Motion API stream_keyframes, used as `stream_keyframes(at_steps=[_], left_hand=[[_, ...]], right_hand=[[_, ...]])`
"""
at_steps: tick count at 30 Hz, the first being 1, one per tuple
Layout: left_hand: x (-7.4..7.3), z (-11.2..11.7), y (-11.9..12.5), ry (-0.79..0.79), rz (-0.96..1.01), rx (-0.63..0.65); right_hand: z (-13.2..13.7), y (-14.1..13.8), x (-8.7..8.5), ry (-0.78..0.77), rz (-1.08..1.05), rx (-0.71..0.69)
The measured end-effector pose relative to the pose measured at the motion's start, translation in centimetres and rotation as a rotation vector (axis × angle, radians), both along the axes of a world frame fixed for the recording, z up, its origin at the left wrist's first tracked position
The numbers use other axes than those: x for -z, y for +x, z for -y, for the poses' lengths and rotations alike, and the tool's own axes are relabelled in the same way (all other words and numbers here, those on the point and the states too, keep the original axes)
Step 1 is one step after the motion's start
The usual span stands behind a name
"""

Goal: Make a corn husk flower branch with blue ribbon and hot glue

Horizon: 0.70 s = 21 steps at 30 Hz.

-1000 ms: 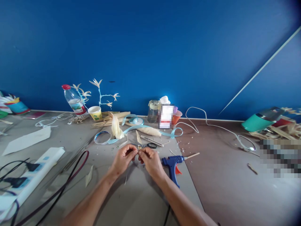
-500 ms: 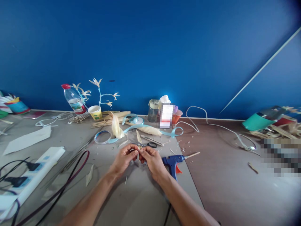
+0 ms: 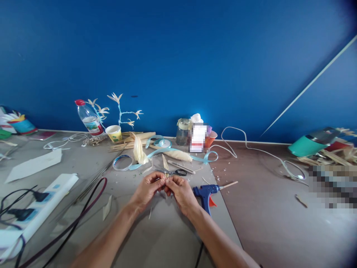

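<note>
My left hand and my right hand meet at the middle of the table, thumbs and fingertips pinched together. Between them they hold a small pale piece of corn husk, whose pointed tip sticks up past the fingers; its lower end is hidden. Just beyond the fingertips lie scissors with black handles. A blue hot glue gun with an orange trigger rests right of my right hand. Light blue ribbon and a crumpled husk piece lie farther back.
A white power strip with plugs and cables takes up the left side. At the back stand a bottle, a yellow cup beside husk-flower stems, and a glass jar. A teal container lies at right.
The whole view has shifted slightly. Both hands keep their pinch on the husk piece, with hardly any movement of the fingers.
</note>
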<state>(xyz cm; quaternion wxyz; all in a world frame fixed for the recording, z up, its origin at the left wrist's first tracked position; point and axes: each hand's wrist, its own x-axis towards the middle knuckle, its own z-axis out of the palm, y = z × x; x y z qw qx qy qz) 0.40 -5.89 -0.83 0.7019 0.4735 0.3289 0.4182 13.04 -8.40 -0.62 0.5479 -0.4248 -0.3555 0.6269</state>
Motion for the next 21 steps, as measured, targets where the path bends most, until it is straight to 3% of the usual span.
stream_keyframes(at_steps=[5,8,11,17,21], left_hand=[[-0.5,0.1,0.1,-0.045,0.079,0.071],[-0.5,-0.1,-0.1,-0.045,0.004,0.016],[-0.3,-0.1,-0.1,-0.031,-0.072,0.05],[-0.3,-0.1,0.0,0.045,-0.215,0.145],[-0.4,-0.1,0.0,0.005,-0.226,0.149]], right_hand=[[-0.1,0.2,0.1,0.015,0.068,-0.015],[-0.3,1.0,-0.1,0.085,0.218,0.088],[-0.4,1.7,-0.4,0.191,0.386,0.155],[-0.1,1.7,-0.4,0.421,0.627,0.061],[0.0,1.7,-0.4,0.411,0.701,0.02]])
